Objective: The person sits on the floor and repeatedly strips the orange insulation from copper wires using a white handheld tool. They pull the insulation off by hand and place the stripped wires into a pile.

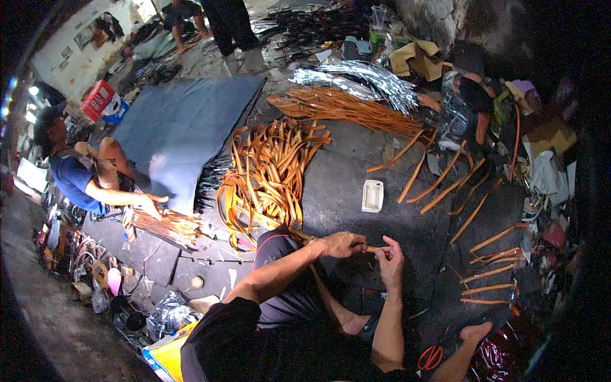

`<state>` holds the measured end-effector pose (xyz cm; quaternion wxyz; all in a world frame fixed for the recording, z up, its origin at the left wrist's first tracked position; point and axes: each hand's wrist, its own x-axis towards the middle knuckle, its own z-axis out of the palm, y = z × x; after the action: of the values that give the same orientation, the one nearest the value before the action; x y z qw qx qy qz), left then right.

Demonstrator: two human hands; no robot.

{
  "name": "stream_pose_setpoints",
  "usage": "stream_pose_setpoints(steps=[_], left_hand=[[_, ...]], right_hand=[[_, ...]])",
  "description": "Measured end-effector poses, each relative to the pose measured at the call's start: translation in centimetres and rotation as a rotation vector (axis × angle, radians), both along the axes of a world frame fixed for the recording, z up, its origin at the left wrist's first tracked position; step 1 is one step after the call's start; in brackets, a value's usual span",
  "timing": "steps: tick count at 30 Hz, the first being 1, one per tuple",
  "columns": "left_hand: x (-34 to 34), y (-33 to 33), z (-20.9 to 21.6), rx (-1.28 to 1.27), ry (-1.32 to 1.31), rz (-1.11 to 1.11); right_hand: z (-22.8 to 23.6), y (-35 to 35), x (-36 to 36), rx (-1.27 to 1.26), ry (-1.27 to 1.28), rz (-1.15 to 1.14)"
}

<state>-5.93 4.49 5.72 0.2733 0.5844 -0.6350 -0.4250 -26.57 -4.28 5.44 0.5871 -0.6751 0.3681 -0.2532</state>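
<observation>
A tan-brown strap (370, 249) is stretched between my two hands, above the dark mat in front of my crossed legs. My left hand (342, 244) is closed round it with the fingers curled in. At its end, my right hand (389, 258) pinches the strap between thumb and fingers, the index finger raised. Part of the strap trails from my left hand back over my knee. A small white tray (373, 195) lies just beyond my hands. To the left is a large tangled heap of similar brown straps (267, 172).
Single straps (490, 288) lie in a row on the right. Bundles of brown strips (350, 111) and silvery strips (366, 81) lie farther back. A co-worker in a blue shirt (75, 181) sits at left by a dark sheet (184, 127). Red scissor-like loops (430, 358) lie near my foot.
</observation>
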Motion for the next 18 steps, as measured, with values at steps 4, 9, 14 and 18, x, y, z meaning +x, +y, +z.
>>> stream_pose_setpoints(steps=[4, 9, 14, 18], left_hand=[[2.4, 0.4, -0.2, -0.040, -0.030, 0.004], [5.9, 1.8, -2.3, 0.071, -0.116, 0.087], [9.6, 2.3, -5.6, 0.086, -0.387, 0.171], [9.6, 0.8, -3.7, 0.202, -0.078, 0.134]], right_hand=[[-1.1, -0.4, -1.1, 0.008, 0.040, -0.074], [-2.4, -0.8, -1.8, -0.006, 0.046, -0.126], [-3.7, -3.0, -3.5, -0.079, 0.021, -0.182], [-1.5, -6.9, -6.7, -0.339, 0.227, -0.284]])
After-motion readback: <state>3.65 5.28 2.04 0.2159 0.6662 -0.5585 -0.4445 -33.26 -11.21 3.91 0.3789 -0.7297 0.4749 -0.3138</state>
